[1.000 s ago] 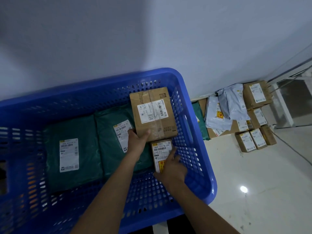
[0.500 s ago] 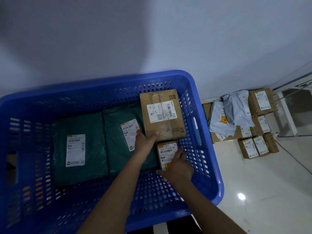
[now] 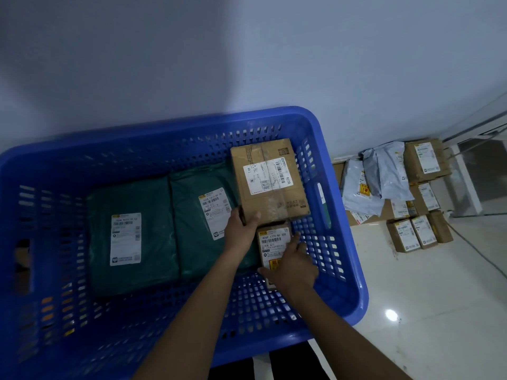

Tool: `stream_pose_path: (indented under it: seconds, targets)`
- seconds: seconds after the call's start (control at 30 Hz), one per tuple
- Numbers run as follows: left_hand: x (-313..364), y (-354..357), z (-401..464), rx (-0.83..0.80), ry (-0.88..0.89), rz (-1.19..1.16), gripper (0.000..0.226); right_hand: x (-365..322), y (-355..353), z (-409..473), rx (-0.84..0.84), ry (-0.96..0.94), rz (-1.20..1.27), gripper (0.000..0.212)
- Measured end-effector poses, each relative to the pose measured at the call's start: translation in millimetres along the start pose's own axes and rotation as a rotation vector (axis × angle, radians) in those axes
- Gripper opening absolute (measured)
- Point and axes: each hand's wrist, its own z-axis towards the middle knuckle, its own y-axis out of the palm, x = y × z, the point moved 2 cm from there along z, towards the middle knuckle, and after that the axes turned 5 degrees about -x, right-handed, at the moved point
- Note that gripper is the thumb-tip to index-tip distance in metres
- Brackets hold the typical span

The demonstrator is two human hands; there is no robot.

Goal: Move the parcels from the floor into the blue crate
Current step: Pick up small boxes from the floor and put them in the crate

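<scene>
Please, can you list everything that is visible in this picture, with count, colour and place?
crate: 1, blue, against the wall, left and centre.
bags: 2, green, flat on the crate floor, side by side.
large box: 1, brown, in the crate's far right corner.
small box: 1, brown, in the crate, just nearer than the large box.
floor boxes: several, brown, stacked by the wall, right.
grey bags: at least 2, on the floor boxes.
left hand: grips the large box's near edge.
right hand: rests on the small box.
</scene>
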Motion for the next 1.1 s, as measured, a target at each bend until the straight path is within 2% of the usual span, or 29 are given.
stream_pose_path:
  seconds: [0.17, 0.5, 0.57, 0.67, 0.73, 0.83, 0.97, 1.1]
  targets:
    - [-2.3, -6.7, -3.7, 0.006, -0.025, -0.025, 0.061, 3.3, -1.6, -5.5, 0.025, -0.004, 0.07, 0.135]
    - [2.2, -12.3, -1.1, -0.017, -0.035, -0.047, 0.07, 3.4, -22.5, -5.5, 0.178, -0.008, 0.243, 0.122]
    - [2.5, -15.1, 1.0, -0.019, -0.031, -0.04, 0.074, 2.3, -28.3, -3.4, 0.205, -0.009, 0.356, 0.119]
    - [6.7, -19.0, 6.7, -0.063, 0.0, -0.033, 0.073, -0.2, -33.2, 9.6, 0.189, -0.029, 0.736, 0.115]
    - [10.5, -19.0, 10.8, -0.109, 0.039, -0.043, 0.068, -2.8, -38.5, 19.7, 0.201, -0.063, 0.974, 0.105]
    - [9.7, -19.4, 14.2, -0.105, 0.065, -0.079, 0.063, -3.9, -47.0, 25.8, 0.259, -0.088, 1.156, 0.076]
    - [3.7, -29.9, 8.2, -0.103, 0.081, -0.194, 0.055, -6.6, -53.3, 6.7, 0.342, -0.135, 1.213, 0.075]
    - [8.1, -52.2, -15.4, -0.118, 0.118, -0.416, 0.048, -18.4, -62.2, -34.9, 0.42, -0.266, 1.208, 0.056]
